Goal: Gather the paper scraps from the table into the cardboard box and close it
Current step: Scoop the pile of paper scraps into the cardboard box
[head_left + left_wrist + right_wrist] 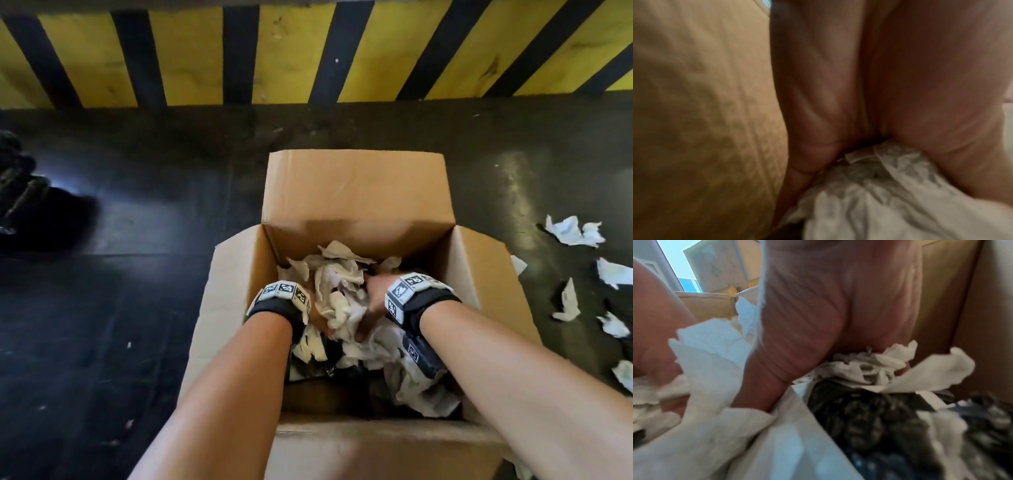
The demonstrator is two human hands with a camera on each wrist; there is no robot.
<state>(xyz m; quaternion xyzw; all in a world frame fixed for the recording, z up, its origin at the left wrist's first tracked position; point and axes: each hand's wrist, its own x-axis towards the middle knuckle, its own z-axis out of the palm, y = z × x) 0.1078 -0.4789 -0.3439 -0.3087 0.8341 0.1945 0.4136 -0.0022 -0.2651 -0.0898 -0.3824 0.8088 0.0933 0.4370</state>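
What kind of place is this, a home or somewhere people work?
Probably a workshop or warehouse: a yellow-and-black hazard-striped barrier edges the dark, scuffed work surface, and more cardboard boxes stand stacked in the background.

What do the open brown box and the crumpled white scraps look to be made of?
Open brown box: looks like corrugated cardboard with a matt tan finish; creased fold lines run along its flaps. Crumpled white scraps under the left hand and right hand: thin soft paper, probably tissue or towel, with torn ragged edges and dull wrinkles.
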